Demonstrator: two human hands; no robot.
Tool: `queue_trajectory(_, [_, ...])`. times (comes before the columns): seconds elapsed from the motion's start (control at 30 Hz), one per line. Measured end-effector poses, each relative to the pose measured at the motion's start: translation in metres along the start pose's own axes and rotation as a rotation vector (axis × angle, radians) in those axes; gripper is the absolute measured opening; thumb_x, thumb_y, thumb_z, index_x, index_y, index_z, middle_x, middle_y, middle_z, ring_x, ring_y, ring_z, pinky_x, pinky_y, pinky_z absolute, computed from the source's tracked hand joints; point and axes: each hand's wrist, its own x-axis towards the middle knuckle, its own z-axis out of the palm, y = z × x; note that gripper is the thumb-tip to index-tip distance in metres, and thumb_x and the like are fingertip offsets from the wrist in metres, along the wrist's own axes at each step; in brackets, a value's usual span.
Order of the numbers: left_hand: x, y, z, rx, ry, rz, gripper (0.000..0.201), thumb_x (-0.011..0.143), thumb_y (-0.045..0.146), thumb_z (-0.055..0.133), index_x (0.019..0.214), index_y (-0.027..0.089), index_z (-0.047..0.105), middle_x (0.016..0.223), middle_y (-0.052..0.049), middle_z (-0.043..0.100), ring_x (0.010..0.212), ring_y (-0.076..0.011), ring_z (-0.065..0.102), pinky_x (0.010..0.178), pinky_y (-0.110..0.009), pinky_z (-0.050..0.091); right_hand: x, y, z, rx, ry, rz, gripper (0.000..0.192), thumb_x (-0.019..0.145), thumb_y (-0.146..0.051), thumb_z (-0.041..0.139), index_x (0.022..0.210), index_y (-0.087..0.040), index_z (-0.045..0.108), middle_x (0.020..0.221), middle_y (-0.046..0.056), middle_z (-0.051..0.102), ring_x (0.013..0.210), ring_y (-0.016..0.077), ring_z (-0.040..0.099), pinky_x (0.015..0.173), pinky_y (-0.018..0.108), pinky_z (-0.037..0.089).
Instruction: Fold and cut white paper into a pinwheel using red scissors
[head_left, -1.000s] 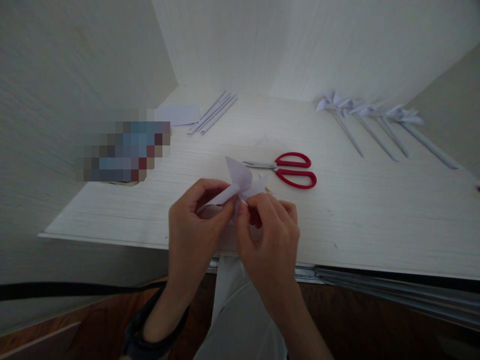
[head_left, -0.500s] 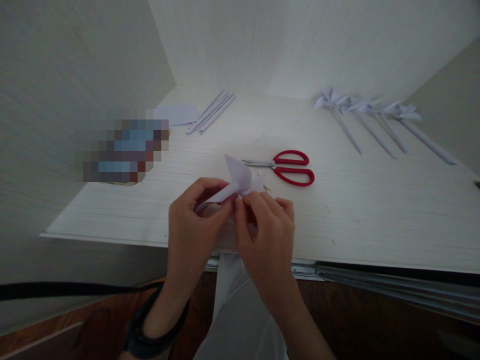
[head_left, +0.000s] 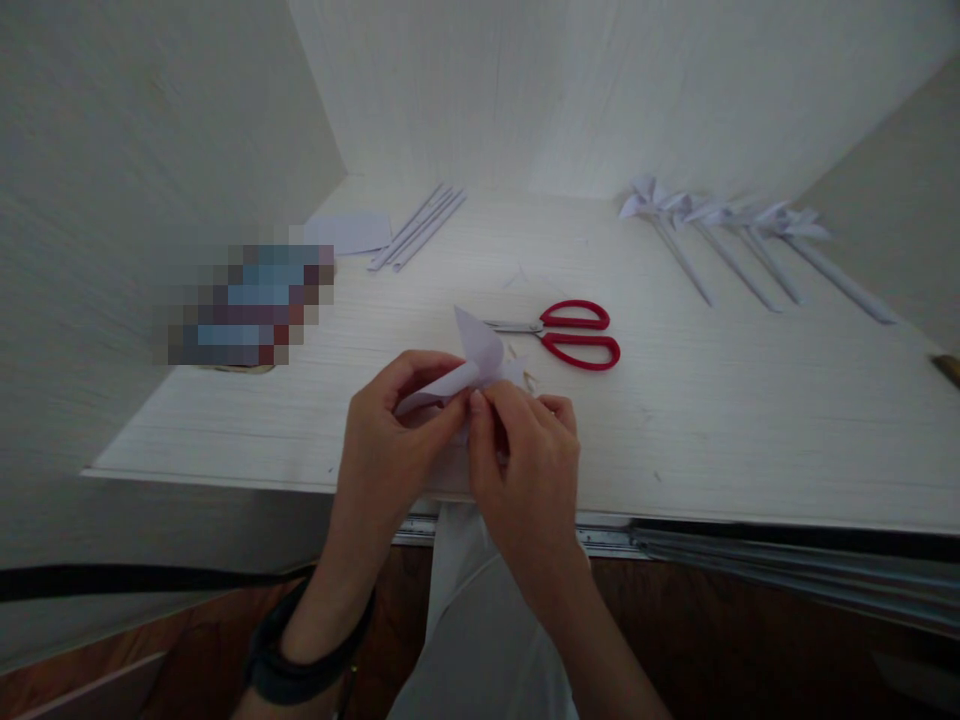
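Between the pinching fingers of both hands, the folded paper pinwheel head (head_left: 474,367) stays clamped, barely shifted, red scissors (head_left: 574,334) just beyond.

Scissors (head_left: 570,333) lie behind the folded paper (head_left: 472,365).

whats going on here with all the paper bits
A person holds a folded white paper piece between both hands, left hand and right hand, above the near edge of the table. Red-handled scissors lie just beyond. Paper pinwheels on sticks lie in a row at the far right, plain paper sticks at the far left.
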Motion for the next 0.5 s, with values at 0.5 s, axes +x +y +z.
queue_trajectory(0.5, [0.007,-0.011,-0.001,-0.228,0.031,-0.048,0.022,0.068,0.019,0.076,0.089,0.02,0.072,0.088,0.0,0.074,0.084,-0.018,0.069,0.073,-0.026,0.055,-0.001,0.002,-0.005,0.075,0.036,0.056,0.034,0.094,-0.029,0.054,0.061,-0.02,0.049,0.052,-0.004,0.055,0.053,0.013,0.047,0.061,0.028,0.028])
